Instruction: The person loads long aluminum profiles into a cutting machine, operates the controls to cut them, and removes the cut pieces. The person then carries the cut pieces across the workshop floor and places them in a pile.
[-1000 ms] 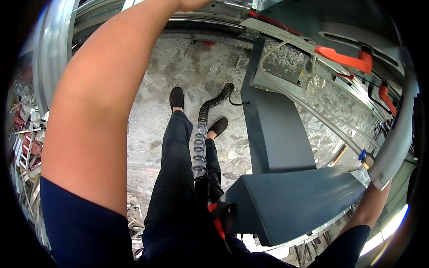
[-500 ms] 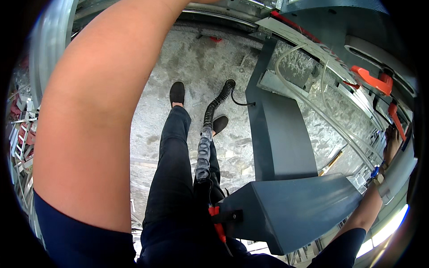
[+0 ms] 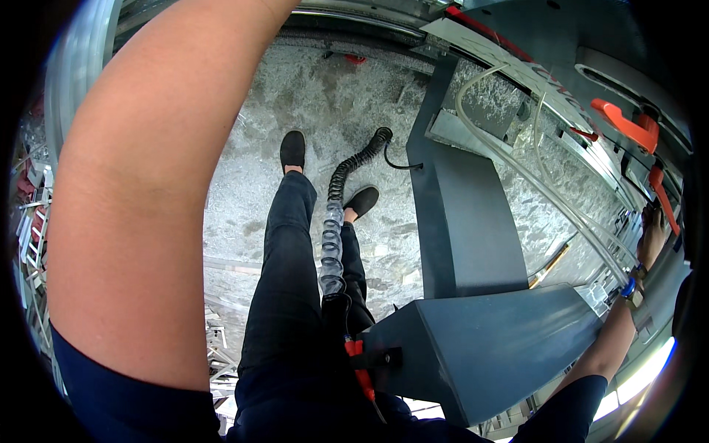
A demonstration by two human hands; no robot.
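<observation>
Relative to box housing (image 3: pixel 480 347): coiled hose (image 3: pixel 331 240) left, scrap strips (image 3: pixel 33 236) far left, angled panel (image 3: pixel 476 214) just beyond, lever handles (image 3: pixel 626 127) beyond-right, right hand (image 3: pixel 651 240) right, near the lower handle.

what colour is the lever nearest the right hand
Red-orange; the lever shows best in the head view.

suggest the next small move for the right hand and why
Perhaps ease the right hand onto the lower red lever: it appears close beside that lever, though contact is unclear, while the upper red lever sits farther off.
</observation>
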